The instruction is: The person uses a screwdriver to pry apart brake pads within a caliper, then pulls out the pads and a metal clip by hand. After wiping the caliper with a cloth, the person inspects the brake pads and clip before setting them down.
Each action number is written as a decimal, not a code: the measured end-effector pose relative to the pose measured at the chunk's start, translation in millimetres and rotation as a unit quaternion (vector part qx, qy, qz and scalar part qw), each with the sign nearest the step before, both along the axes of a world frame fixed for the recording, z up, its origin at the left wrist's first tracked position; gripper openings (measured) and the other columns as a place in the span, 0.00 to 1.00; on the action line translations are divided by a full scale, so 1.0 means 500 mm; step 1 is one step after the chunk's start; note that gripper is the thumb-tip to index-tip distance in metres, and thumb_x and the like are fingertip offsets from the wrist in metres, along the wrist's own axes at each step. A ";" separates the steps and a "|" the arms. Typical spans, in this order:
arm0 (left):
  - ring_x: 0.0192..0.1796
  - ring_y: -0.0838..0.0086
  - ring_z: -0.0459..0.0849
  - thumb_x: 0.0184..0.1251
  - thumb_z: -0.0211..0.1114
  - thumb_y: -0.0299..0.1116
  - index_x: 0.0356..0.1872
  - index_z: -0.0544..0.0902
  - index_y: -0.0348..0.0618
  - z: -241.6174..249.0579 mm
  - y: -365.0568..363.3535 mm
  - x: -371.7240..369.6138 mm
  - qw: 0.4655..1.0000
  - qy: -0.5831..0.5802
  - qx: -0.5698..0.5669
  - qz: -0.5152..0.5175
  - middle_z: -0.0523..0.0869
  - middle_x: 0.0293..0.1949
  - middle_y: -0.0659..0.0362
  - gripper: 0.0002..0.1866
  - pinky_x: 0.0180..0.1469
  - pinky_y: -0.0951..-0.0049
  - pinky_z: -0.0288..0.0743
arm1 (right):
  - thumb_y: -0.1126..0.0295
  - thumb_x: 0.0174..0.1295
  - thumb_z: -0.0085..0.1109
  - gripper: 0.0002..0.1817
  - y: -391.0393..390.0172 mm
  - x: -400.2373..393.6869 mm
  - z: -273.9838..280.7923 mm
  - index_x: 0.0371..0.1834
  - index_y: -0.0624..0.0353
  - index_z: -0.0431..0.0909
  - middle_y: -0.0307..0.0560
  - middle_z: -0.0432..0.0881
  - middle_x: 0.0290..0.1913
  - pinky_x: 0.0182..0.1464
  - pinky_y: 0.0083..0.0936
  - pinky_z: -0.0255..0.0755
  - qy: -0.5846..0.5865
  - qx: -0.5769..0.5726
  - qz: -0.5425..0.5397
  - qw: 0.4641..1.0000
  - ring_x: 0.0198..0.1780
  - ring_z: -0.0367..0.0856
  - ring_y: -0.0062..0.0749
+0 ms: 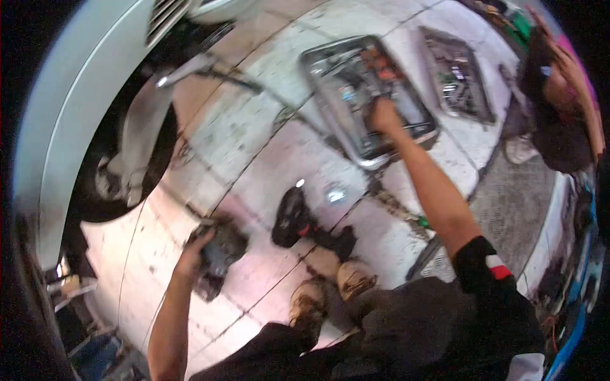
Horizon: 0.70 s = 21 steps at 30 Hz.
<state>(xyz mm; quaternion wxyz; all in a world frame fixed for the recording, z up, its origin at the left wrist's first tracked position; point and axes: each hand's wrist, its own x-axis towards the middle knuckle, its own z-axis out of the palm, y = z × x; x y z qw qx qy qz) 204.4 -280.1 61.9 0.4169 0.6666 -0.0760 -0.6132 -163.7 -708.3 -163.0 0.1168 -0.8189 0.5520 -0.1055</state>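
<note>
My left hand [192,255] is closed around a bulky dark grey part [219,260], held above the tiled floor at lower left; its exact kind is blurred. My right hand [384,117] reaches down into a metal-rimmed tray [327,124] of tools and small parts. Its fingers are smeared and partly hidden, so their grip does not show. Inside that tray, orange-red pieces [379,63] lie near the far end. Between my hands, a black cordless power tool [295,222] with some red on it rests on the floor, close to my shoes.
A pale vehicle body panel [76,95] curves along the left, with a metal arm-like part [143,136] below it. Another tray [456,76] of small metal parts lies right of the first. Another person [559,108] is at the right edge, near a grey mat [515,197].
</note>
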 end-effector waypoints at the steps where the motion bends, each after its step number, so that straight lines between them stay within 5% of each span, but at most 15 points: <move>1: 0.50 0.63 0.85 0.67 0.67 0.36 0.61 0.74 0.38 0.032 -0.021 -0.023 1.000 0.008 -0.013 0.023 0.83 0.53 0.50 0.25 0.52 0.64 0.82 | 0.56 0.62 0.59 0.19 0.047 0.011 0.099 0.40 0.65 0.81 0.65 0.84 0.41 0.48 0.46 0.79 0.010 0.010 -0.043 0.999 0.44 0.84 0.59; 2: 0.48 0.62 0.86 0.64 0.71 0.35 0.54 0.76 0.37 0.018 -0.027 -0.026 0.997 -0.055 -0.026 0.056 0.84 0.48 0.51 0.22 0.48 0.63 0.83 | 0.51 0.63 0.58 0.24 -0.001 -0.016 -0.023 0.39 0.67 0.81 0.65 0.84 0.40 0.48 0.47 0.78 -0.049 -0.080 -0.016 0.995 0.43 0.84 0.58; 3: 0.45 0.62 0.86 0.62 0.73 0.33 0.49 0.76 0.37 -0.019 -0.028 -0.016 0.995 -0.034 -0.050 0.078 0.85 0.44 0.51 0.19 0.45 0.63 0.84 | 0.52 0.63 0.60 0.24 0.030 -0.013 0.034 0.42 0.68 0.79 0.64 0.85 0.39 0.47 0.47 0.77 -0.193 -0.038 0.020 0.980 0.43 0.84 0.58; 4: 0.45 0.63 0.86 0.64 0.71 0.31 0.50 0.77 0.34 -0.043 -0.038 -0.009 0.995 -0.022 -0.083 0.040 0.86 0.43 0.51 0.18 0.44 0.64 0.84 | 0.57 0.62 0.64 0.21 0.098 0.009 0.132 0.44 0.68 0.78 0.62 0.85 0.37 0.43 0.43 0.78 -0.213 0.120 -0.039 0.969 0.39 0.85 0.55; 5: 0.43 0.64 0.86 0.63 0.71 0.30 0.48 0.78 0.33 -0.039 -0.063 -0.039 0.988 0.009 -0.133 0.073 0.86 0.41 0.51 0.17 0.43 0.65 0.84 | 0.65 0.62 0.64 0.17 0.195 0.055 0.253 0.46 0.68 0.79 0.57 0.85 0.32 0.37 0.37 0.77 -0.321 0.178 -0.019 0.930 0.32 0.85 0.46; 7: 0.39 0.67 0.86 0.63 0.71 0.29 0.45 0.81 0.32 -0.040 -0.105 -0.093 0.974 0.028 -0.174 0.145 0.86 0.37 0.53 0.14 0.41 0.68 0.83 | 0.68 0.63 0.62 0.13 0.325 0.101 0.292 0.44 0.66 0.81 0.51 0.84 0.28 0.33 0.32 0.74 -0.329 0.263 0.017 0.907 0.28 0.81 0.31; 10: 0.31 0.71 0.85 0.62 0.71 0.28 0.39 0.84 0.32 -0.065 -0.156 -0.129 0.957 0.030 -0.171 0.231 0.86 0.33 0.55 0.10 0.34 0.70 0.81 | 0.70 0.59 0.63 0.15 0.503 0.155 0.409 0.49 0.64 0.79 0.58 0.85 0.30 0.36 0.37 0.76 -0.272 0.316 0.123 0.901 0.33 0.85 0.41; 12: 0.30 0.71 0.84 0.62 0.71 0.29 0.37 0.83 0.32 -0.071 -0.175 -0.144 0.946 -0.061 -0.191 0.256 0.86 0.32 0.55 0.10 0.30 0.71 0.79 | 0.71 0.59 0.62 0.15 0.570 0.183 0.437 0.47 0.66 0.78 0.60 0.83 0.27 0.36 0.40 0.76 -0.415 0.312 0.172 0.837 0.31 0.86 0.47; 15: 0.24 0.71 0.82 0.60 0.73 0.30 0.33 0.83 0.34 -0.062 -0.193 -0.162 0.939 -0.075 -0.187 0.279 0.85 0.28 0.56 0.10 0.27 0.71 0.77 | 0.73 0.60 0.59 0.09 0.604 0.212 0.442 0.41 0.66 0.80 0.55 0.81 0.23 0.28 0.34 0.71 -0.378 0.232 0.219 0.869 0.24 0.82 0.45; 18: 0.22 0.70 0.81 0.60 0.73 0.32 0.31 0.83 0.34 -0.057 -0.199 -0.170 0.932 -0.121 -0.174 0.293 0.85 0.26 0.56 0.11 0.26 0.71 0.76 | 0.72 0.58 0.59 0.08 0.609 0.234 0.450 0.34 0.68 0.80 0.61 0.80 0.25 0.31 0.36 0.73 -0.309 0.220 0.196 0.904 0.27 0.82 0.54; 21: 0.22 0.72 0.79 0.59 0.73 0.32 0.31 0.83 0.34 -0.070 -0.196 -0.168 0.919 -0.173 -0.177 0.306 0.84 0.25 0.57 0.11 0.25 0.72 0.73 | 0.71 0.57 0.60 0.08 0.601 0.261 0.439 0.31 0.67 0.79 0.61 0.81 0.26 0.32 0.36 0.74 -0.323 0.207 0.181 0.906 0.29 0.83 0.52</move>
